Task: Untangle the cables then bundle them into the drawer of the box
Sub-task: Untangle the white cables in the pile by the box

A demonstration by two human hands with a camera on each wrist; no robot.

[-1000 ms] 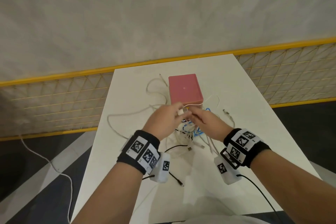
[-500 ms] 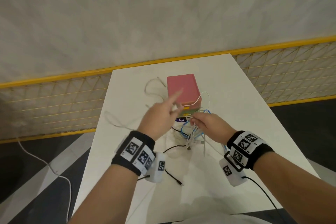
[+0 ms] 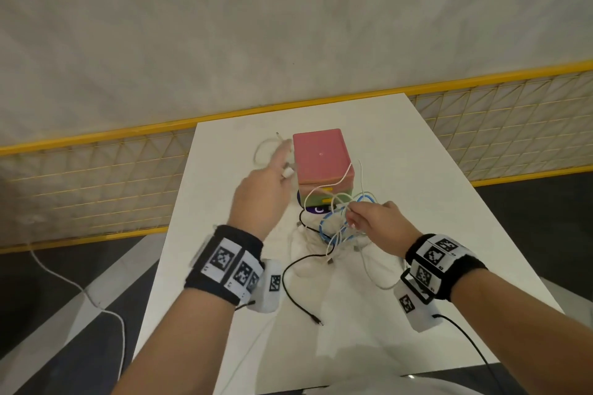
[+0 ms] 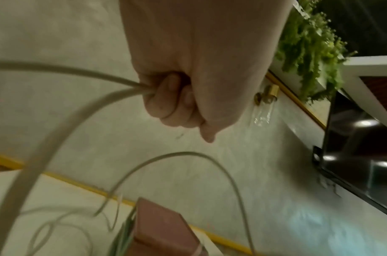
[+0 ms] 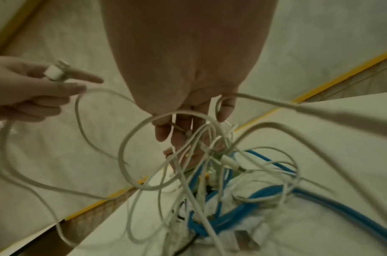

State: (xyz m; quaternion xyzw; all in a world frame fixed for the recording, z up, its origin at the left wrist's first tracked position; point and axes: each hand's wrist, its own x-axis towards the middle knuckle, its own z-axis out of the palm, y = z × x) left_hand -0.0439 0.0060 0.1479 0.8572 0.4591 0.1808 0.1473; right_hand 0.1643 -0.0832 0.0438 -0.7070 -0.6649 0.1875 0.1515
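Note:
A pink-topped box [image 3: 322,157] with coloured drawers stands mid-table. In front of it lies a tangle of white, blue and black cables [image 3: 337,231]. My right hand [image 3: 359,218] pinches white strands of the tangle [image 5: 194,138] and holds them above the table. My left hand [image 3: 272,176] is raised left of the box with its forefinger stretched out. Its other fingers [image 4: 166,97] are curled round a white cable [image 4: 78,78], and the cable's white plug [image 5: 55,73] sticks out of the hand. That cable loops back to the tangle.
The white table [image 3: 449,218] ends at a yellow-railed mesh fence [image 3: 96,176] and a grey wall. A black cable end [image 3: 316,321] lies on the near table. Another white cable [image 3: 80,289] trails on the dark floor at the left.
My hands have parted. The left hand has drawn a white cable up and to the left, away from the tangle, while the right hand has stayed on the bunch and lifted it slightly.

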